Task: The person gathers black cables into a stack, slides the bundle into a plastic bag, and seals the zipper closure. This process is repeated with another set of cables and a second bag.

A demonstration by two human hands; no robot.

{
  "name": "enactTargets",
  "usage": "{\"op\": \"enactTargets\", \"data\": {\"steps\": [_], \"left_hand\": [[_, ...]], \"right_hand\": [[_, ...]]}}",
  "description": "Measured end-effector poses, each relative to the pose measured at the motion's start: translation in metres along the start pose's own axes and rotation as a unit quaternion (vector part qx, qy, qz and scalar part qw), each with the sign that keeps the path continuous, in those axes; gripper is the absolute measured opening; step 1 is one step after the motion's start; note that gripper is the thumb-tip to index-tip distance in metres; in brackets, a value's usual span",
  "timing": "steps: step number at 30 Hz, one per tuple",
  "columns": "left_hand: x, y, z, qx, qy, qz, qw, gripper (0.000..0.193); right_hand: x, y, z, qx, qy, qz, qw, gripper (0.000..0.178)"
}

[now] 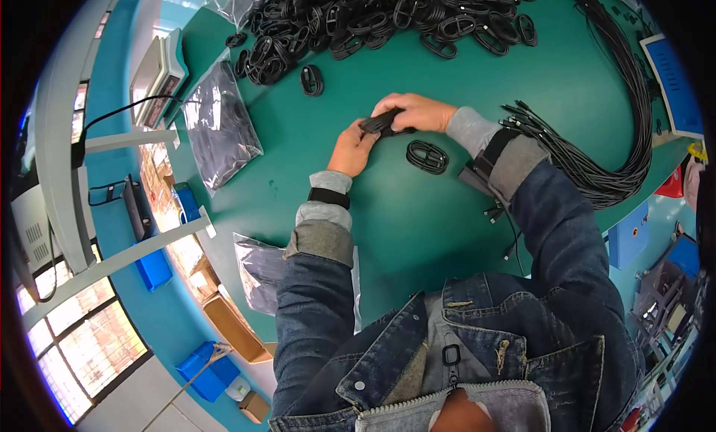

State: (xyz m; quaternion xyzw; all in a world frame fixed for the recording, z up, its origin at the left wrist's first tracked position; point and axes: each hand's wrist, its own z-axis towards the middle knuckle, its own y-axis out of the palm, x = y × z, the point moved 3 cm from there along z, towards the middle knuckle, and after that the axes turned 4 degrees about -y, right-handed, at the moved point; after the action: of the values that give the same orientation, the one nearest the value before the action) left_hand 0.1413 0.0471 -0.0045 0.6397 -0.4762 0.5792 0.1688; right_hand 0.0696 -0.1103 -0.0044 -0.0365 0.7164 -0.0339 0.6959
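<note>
With left hand (pixel 350 150) and right hand (pixel 422 113) gripping a black cable bundle (pixel 381 123), squeeze softly, make it neat, never bend hard.

black cable bundle (pixel 381 123), green tabletop (pixel 418 231), blue denim jacket (pixel 481 324), grey inner sleeves (pixel 470 130)

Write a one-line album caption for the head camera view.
Left hand and right hand hold a black cable bundle over a green table, near heaped coiled cables.
</note>
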Motion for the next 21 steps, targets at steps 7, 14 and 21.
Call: {"op": "enactTargets", "data": {"steps": [7,14,21], "left_hand": [[0.009,0.001,0.001,-0.005,0.039,0.073,0.997,0.013],[0.012,0.001,0.001,-0.034,0.075,0.044,0.996,0.013],[0.009,-0.001,-0.006,-0.049,0.057,0.046,0.996,0.013]], "right_hand": [[-0.038,-0.017,0.002,-0.032,0.035,-0.332,0.942,0.032],[0.001,-0.015,-0.002,0.152,-0.034,0.199,0.968,0.033],[-0.008,0.005,-0.022,0.081,-0.106,-0.212,0.968,0.03]]}}
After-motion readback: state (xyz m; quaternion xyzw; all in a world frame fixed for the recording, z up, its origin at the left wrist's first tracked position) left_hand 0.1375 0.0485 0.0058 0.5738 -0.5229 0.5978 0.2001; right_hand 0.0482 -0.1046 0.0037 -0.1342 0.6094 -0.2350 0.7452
